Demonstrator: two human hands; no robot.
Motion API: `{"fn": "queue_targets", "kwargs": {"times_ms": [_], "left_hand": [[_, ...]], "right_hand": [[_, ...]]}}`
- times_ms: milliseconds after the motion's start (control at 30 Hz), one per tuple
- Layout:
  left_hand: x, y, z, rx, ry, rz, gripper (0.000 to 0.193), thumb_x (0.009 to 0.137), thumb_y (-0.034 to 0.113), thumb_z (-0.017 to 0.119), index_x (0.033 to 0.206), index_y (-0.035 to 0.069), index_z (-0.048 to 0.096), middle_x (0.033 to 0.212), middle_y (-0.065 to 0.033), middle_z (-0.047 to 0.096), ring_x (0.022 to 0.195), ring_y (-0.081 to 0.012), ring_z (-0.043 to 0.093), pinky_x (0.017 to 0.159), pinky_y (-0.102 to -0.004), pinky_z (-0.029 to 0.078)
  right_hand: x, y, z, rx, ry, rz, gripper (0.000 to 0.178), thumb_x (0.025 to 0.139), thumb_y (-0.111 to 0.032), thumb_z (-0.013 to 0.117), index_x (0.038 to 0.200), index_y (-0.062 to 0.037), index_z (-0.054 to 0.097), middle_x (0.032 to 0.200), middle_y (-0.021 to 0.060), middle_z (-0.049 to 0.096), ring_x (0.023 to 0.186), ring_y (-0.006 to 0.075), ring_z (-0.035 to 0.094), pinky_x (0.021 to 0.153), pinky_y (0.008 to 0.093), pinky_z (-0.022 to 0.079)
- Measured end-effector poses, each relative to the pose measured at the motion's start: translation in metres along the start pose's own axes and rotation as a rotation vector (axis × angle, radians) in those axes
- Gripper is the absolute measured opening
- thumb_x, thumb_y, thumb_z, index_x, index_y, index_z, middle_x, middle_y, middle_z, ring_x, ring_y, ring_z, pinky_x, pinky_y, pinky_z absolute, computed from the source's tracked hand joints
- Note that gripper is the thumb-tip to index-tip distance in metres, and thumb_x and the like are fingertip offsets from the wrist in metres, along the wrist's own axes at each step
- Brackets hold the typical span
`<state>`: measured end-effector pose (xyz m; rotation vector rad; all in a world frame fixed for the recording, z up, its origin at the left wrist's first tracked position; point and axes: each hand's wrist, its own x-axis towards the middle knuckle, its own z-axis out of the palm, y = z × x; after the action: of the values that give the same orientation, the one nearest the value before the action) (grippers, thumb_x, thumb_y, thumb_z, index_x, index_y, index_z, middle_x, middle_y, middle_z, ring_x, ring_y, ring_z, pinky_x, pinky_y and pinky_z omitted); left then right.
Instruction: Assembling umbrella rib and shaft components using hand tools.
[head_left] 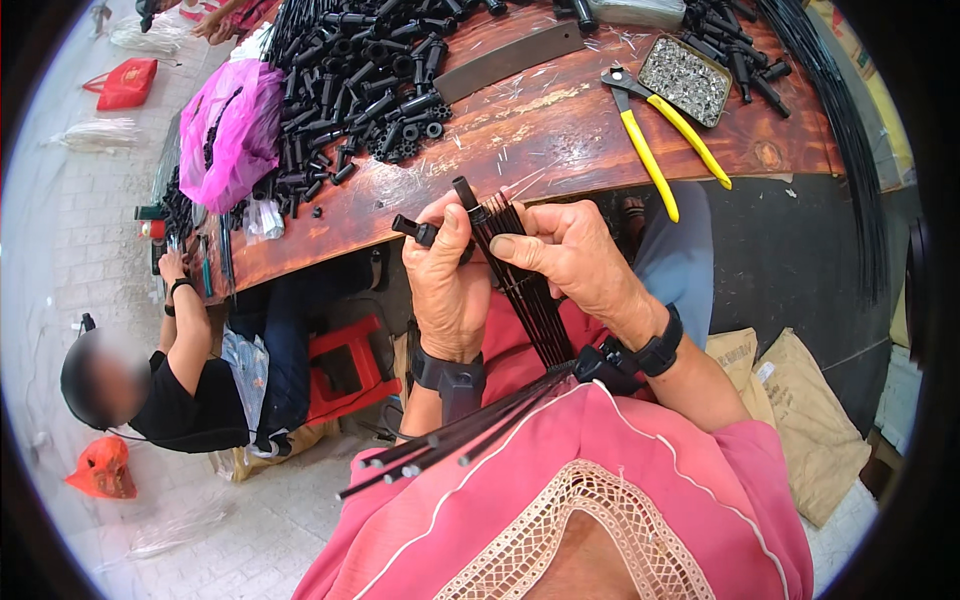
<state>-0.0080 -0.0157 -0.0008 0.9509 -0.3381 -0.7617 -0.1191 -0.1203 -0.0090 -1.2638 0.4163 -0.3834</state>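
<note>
My left hand [448, 285] is closed round a black plastic tube fitting [465, 194], whose end sticks up past the thumb. A second black fitting [413, 229] pokes out sideways between the same hand's thumb and fingers. From the upright fitting a bundle of thin black umbrella ribs [535, 315] runs down toward my lap. My right hand [590, 255] pinches the ribs near their top, thumb and fingers together; the exact contact is partly hidden. More dark rods with grey tips [412, 468] lie across my pink top.
Beyond my hands, the wooden table [520, 130] bears a heap of black fittings [350, 80], a flat metal bar [510, 62], yellow-handled pliers [655, 140] and a tray [709, 123] of small metal pieces. A pink bag [232, 130] and a co-worker [190, 390] are at left.
</note>
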Motion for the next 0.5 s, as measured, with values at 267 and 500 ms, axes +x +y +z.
{"fn": "queue_targets", "kwargs": {"times_ms": [267, 500], "left_hand": [[0.001, 0.004, -0.011, -0.029, -0.015, -0.042, 0.025, 0.097, 0.022, 0.059, 0.109, 0.0, 0.06, 0.099, -0.0133, 0.067, 0.097, -0.0303, 0.066, 0.09, -0.0427, 0.051], [0.001, 0.003, -0.007, -0.029, -0.078, -0.02, 0.036, 0.096, 0.023, 0.059, 0.125, 0.001, 0.054, 0.107, -0.0162, 0.065, 0.103, -0.0326, 0.064, 0.094, -0.0454, 0.049]], "right_hand": [[0.015, 0.005, -0.01, 0.286, -0.18, 0.225, 0.026, 0.078, -0.028, 0.08, 0.079, -0.0046, 0.07, 0.06, -0.003, 0.058, 0.042, 0.0035, 0.046, 0.037, 0.0198, 0.033], [0.013, 0.005, -0.011, 0.26, -0.158, 0.177, 0.03, 0.078, -0.025, 0.081, 0.064, -0.0097, 0.059, 0.057, -0.0042, 0.054, 0.042, 0.003, 0.043, 0.037, 0.0195, 0.029]]}}
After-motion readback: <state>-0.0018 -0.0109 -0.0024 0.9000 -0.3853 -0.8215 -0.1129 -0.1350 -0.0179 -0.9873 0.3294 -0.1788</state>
